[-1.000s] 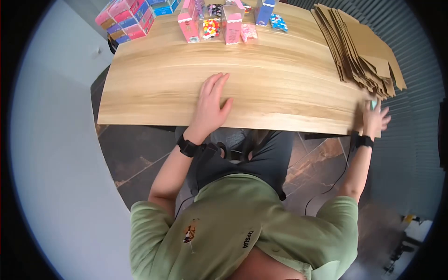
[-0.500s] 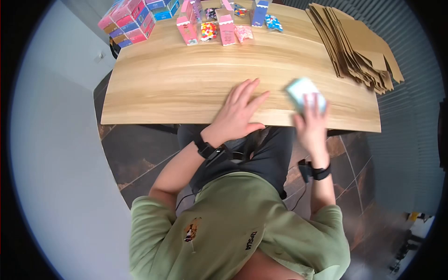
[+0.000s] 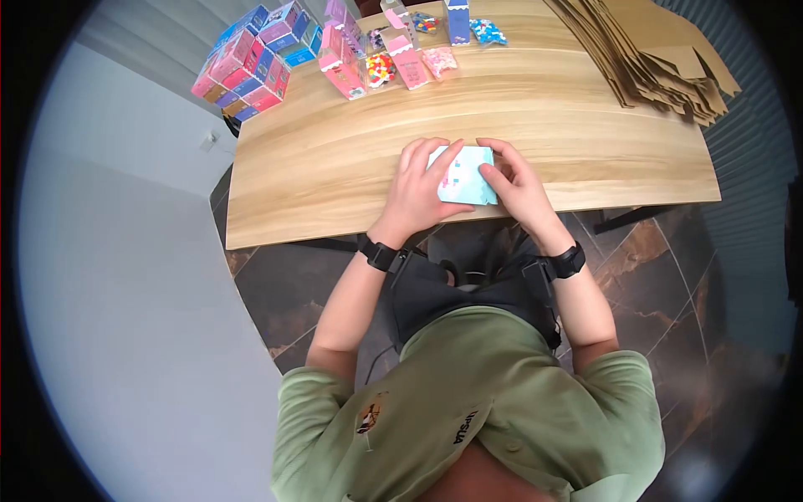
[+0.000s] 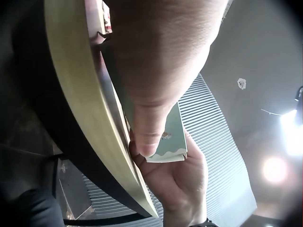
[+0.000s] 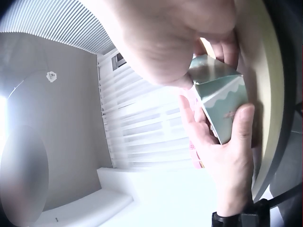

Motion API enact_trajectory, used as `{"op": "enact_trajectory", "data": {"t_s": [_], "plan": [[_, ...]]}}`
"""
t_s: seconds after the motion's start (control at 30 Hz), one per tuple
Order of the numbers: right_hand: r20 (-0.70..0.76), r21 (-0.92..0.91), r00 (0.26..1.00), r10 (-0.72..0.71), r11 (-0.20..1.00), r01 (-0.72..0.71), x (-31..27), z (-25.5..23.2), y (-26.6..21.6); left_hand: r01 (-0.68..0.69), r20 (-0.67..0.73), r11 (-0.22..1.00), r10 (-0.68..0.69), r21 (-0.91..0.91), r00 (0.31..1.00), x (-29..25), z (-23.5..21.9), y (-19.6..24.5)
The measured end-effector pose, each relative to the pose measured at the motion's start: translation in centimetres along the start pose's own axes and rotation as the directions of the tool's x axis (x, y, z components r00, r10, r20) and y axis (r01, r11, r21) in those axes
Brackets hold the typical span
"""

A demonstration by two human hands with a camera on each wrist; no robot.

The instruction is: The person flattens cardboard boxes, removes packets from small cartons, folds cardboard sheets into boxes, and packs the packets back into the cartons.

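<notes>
A small mint-green paper box (image 3: 467,176) with white and pink print is held between both hands near the table's front edge. My left hand (image 3: 411,186) grips its left side, fingers across the top and thumb along the near edge. On the other side my right hand (image 3: 525,191) holds the box, with its thumb on the printed face. The left wrist view shows the left thumb pressed on the green side of the box (image 4: 170,137), by a scalloped white border. In the right wrist view the box (image 5: 220,101) has some depth, and its folded edges show.
Pink and blue upright boxes (image 3: 343,67) stand at the back of the wooden table (image 3: 335,151), with bags of coloured pieces (image 3: 381,69) beside them. Stacked boxes (image 3: 247,71) sit at the back left. Flattened brown cardboard (image 3: 661,75) lies at the right.
The right hand has brought the mint-green box from the table's right end to the middle front. My left hand has moved right, from resting on the table to gripping the box.
</notes>
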State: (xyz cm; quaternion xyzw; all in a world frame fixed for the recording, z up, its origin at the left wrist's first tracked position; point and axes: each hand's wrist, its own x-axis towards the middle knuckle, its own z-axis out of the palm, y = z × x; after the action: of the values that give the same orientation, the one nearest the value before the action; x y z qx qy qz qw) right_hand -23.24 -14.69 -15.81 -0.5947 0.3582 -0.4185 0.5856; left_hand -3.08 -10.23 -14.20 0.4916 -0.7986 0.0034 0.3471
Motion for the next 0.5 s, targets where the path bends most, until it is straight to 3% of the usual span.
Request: {"op": "enact_trajectory", "data": {"t_s": [0.03,0.13,0.17,0.2,0.23,0.33,0.43,0.5], "plan": [[0.022,0.031,0.999,0.048,0.998,-0.048,0.2,-0.4,0.3,-0.006,-0.021,1.000,0.006,-0.002,1.000,-0.1,0.1,-0.3],[-0.099,0.255,0.993,-0.067,0.963,0.090,0.4,-0.7,1.1,0.003,-0.084,1.000,-0.004,-0.018,0.996,-0.4,0.5,-0.7],[-0.167,0.081,0.983,-0.077,0.992,0.092,0.2,-1.1,1.1,0.019,-0.106,0.999,-0.022,-0.027,0.994,-0.6,0.5,-0.8],[-0.200,-0.252,0.933,-0.299,0.936,0.246,0.0,-1.2,1.1,0.034,-0.128,0.999,-0.039,-0.037,0.991,-0.6,0.5,-0.9],[-0.156,-0.560,0.849,-0.505,0.753,0.345,-0.5,-1.0,0.0,0.039,-0.137,0.999,-0.043,-0.032,0.990,-0.6,0.6,-0.8],[0.046,-0.757,0.732,-0.680,0.454,0.470,-2.2,-0.5,-2.1,0.042,-0.163,0.999,-0.046,-0.025,0.986,-0.4,0.7,-0.8],[0.078,-0.693,0.743,-0.664,0.500,0.520,-3.0,-0.3,-2.7,0.034,-0.174,0.999,-0.037,-0.021,0.984,-0.4,0.5,-0.8],[0.071,-0.661,0.792,-0.606,0.567,0.492,-3.0,-0.7,-2.3,0.038,-0.184,0.999,-0.040,-0.016,0.982,-0.5,0.6,-0.8]]}}
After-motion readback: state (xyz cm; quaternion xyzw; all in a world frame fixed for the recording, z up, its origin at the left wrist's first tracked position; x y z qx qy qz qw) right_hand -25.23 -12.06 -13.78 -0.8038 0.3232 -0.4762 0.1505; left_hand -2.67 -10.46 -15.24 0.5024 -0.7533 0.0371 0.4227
